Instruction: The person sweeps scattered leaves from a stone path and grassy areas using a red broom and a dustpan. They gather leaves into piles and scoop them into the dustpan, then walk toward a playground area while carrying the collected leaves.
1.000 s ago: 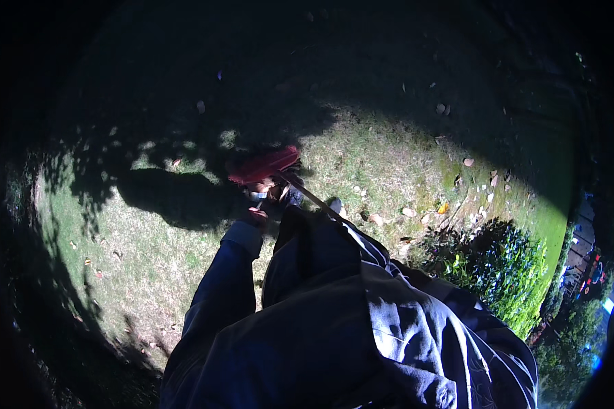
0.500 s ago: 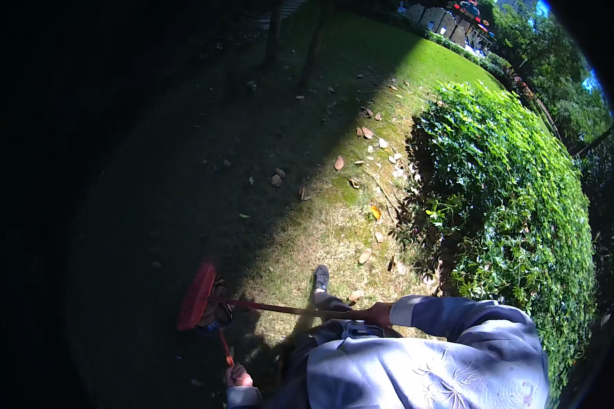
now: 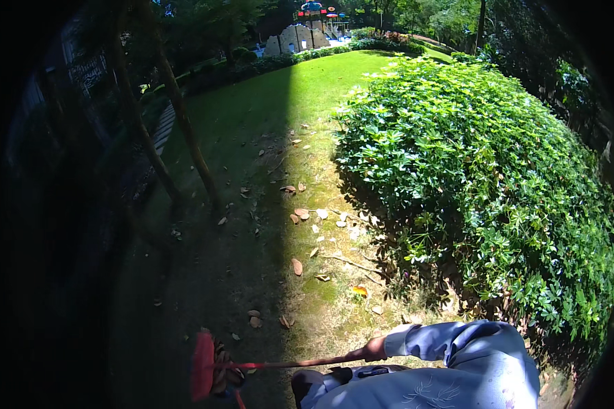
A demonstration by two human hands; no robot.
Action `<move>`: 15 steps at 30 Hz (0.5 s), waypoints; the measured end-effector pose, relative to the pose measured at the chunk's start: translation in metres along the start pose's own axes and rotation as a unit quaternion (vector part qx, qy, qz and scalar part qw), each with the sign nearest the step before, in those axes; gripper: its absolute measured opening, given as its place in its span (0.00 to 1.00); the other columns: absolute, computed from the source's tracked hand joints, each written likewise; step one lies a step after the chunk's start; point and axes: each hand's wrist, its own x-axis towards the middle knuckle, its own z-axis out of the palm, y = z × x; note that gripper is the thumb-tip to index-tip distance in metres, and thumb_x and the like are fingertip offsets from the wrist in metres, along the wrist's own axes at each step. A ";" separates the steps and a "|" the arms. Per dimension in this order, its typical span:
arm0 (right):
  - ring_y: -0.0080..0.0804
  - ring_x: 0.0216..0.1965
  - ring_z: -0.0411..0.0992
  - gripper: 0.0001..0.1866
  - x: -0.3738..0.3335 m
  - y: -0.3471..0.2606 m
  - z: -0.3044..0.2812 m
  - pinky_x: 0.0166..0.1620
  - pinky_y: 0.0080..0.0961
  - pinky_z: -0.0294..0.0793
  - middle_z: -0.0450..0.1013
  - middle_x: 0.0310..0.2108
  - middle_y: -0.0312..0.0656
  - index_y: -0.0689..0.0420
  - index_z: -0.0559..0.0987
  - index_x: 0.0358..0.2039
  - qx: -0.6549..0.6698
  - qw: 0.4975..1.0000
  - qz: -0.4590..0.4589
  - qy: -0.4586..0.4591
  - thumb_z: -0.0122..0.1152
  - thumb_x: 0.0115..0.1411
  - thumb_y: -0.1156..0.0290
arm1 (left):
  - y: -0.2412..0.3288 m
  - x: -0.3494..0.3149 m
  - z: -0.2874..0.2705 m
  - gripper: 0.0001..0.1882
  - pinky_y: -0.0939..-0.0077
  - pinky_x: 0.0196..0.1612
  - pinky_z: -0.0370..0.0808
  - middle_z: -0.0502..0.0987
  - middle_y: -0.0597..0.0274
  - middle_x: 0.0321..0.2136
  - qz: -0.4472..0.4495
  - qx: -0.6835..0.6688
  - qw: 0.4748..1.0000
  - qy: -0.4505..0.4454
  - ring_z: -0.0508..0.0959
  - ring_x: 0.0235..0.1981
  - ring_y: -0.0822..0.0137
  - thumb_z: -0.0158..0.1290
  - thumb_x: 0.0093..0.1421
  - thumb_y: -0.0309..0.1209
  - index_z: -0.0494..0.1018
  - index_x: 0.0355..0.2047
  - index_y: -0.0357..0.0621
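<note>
My right hand (image 3: 375, 349) is closed around a long brownish-red pole (image 3: 300, 363). The pole runs left to a broad red head (image 3: 202, 367), which looks like a broom's, low over the shaded grass. Against the head's right side lies a clump of brown dry leaves (image 3: 221, 371). Below the leaves, part of a second, thinner red handle (image 3: 239, 399) shows at the lower edge. My left hand is outside the picture. What lies under the leaves is too dark to make out.
A dense green hedge (image 3: 457, 170) fills the right side. Fallen leaves (image 3: 297, 266) and a thin twig (image 3: 355, 264) lie on the sunlit strip beside it. Two slim tree trunks (image 3: 184, 129) stand at left in shade. Far off are a stone-like wall (image 3: 297, 41) and play structures.
The view has tilted up and turned, showing more lawn and the far background. My left hand, earlier closed on the short red handle, has gone out of the picture. My right hand still grips the pole.
</note>
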 end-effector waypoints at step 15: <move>0.27 0.27 0.68 0.30 0.164 0.030 -0.319 0.30 0.22 0.69 0.69 0.36 0.38 0.36 0.57 0.55 0.147 0.970 0.012 0.191 0.46 0.51 0.74 | 0.042 0.340 0.347 0.10 0.84 0.12 0.65 0.58 0.69 0.09 -0.168 0.029 0.985 0.025 0.62 0.09 0.78 0.43 0.50 0.27 0.57 0.14 0.45</move>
